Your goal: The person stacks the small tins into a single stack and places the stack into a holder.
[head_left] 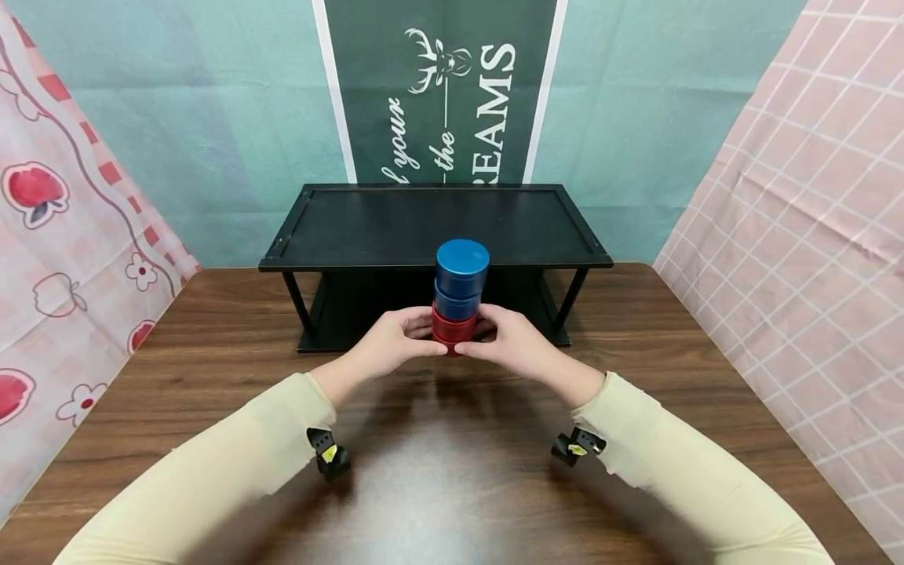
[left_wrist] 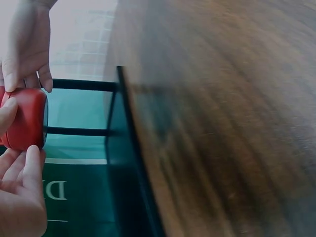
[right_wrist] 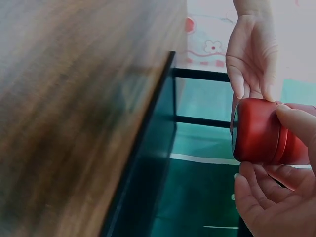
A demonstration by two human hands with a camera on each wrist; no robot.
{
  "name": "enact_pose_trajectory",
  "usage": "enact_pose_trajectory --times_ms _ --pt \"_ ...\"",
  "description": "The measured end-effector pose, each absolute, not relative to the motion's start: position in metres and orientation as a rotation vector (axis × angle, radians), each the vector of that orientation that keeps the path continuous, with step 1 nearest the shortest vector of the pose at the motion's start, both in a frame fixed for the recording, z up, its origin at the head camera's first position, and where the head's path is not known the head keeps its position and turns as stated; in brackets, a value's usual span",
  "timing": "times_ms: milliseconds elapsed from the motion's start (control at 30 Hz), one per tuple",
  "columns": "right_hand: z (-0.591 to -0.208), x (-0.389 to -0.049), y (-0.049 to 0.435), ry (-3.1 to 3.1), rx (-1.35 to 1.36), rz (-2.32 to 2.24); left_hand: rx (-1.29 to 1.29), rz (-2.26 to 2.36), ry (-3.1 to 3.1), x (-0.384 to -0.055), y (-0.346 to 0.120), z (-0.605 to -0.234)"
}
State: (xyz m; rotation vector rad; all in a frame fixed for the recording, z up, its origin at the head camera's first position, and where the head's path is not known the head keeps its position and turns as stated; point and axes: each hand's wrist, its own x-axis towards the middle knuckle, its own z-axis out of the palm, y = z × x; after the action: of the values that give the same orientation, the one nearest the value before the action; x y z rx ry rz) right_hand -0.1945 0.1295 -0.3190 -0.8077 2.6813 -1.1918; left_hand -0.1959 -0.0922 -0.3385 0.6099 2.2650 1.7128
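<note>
Two metallic canisters are stacked upright, a blue canister (head_left: 462,271) on top of a red canister (head_left: 454,326). My left hand (head_left: 384,341) grips the red one from the left, thumb on its near side and fingers behind. From the right, my right hand (head_left: 521,345) holds the same canister in a mirrored way, the two thumb tips close together. Both wrist views show the smooth red body (left_wrist: 28,118) between the hands, its dark base (right_wrist: 235,131) uncovered and held above the table. The blue canister is out of sight in the wrist views.
Just behind the stack stands a black two-level shelf (head_left: 424,224) with thin posts. It rests on a brown wood-grain table (head_left: 438,486). A teal cloth (head_left: 212,118) with lettering hangs at the back, with patterned pink cloths on both sides.
</note>
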Motion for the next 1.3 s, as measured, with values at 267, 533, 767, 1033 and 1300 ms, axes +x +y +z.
enact_pose_trajectory --times_ms 267,533,767,1033,1300 --pt "-0.294 -0.198 0.129 2.707 -0.827 -1.195 0.626 1.726 2.268 -0.200 -0.092 -0.312" --pt "-0.274 -0.201 0.128 2.715 -0.796 -1.194 0.626 1.754 2.238 -0.206 -0.091 -0.293" --pt "-0.261 -0.208 0.128 2.718 -0.786 -1.198 0.607 1.753 2.237 -0.212 -0.093 -0.279" --pt "-0.252 -0.221 0.129 2.717 -0.807 -1.216 0.615 1.700 2.275 -0.220 -0.096 -0.261" --pt "-0.247 -0.234 0.130 2.733 -0.784 -1.249 0.615 1.696 2.292 -0.235 -0.093 -0.254"
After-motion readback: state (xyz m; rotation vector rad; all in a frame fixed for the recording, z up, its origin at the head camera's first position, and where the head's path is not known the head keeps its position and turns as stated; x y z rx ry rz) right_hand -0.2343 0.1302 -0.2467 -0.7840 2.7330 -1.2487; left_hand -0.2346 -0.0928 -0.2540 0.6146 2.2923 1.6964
